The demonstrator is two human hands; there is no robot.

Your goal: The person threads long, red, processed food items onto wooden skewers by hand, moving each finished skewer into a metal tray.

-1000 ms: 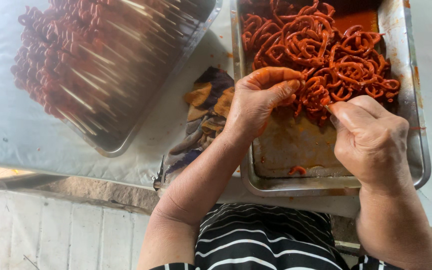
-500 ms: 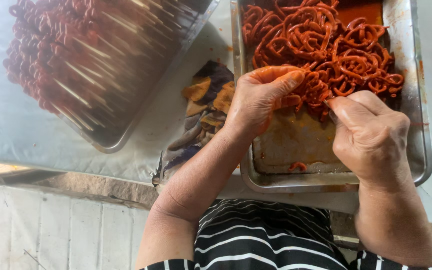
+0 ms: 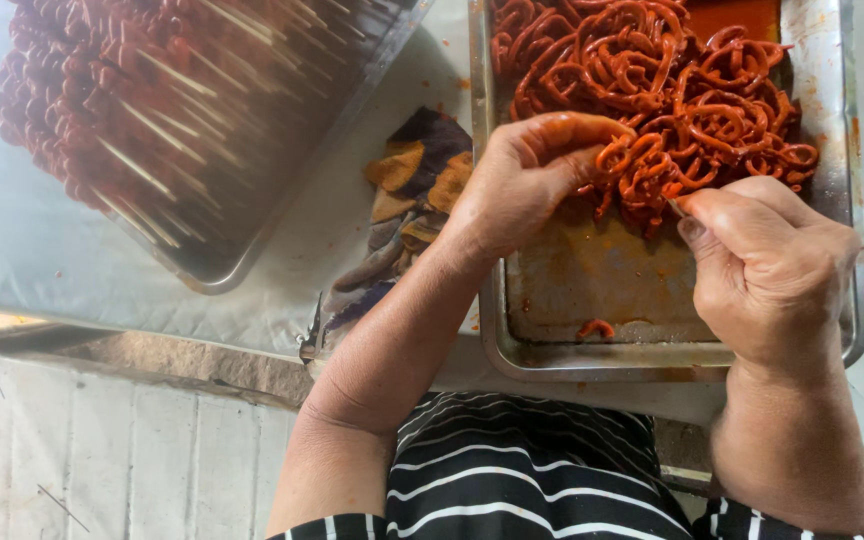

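Since the earlier frame the view has slid slightly left, so the two trays sit a little further right, while both hands have stayed in place. The left hand (image 3: 522,185) pinches red marinated strips (image 3: 642,170) between thumb and fingertips. At three o'clock from it, the right hand (image 3: 767,265) is closed, thumb pressed against forefinger on a thin skewer tip that barely shows. The strips heap in the far half of a metal tray (image 3: 602,355), whose near half is bare and sauce-stained, with one stray piece (image 3: 595,328) lying there. At nine o'clock lies a crumpled stained cloth (image 3: 407,215). At ten o'clock, a second tray (image 3: 252,255) holds finished skewers (image 3: 102,110).
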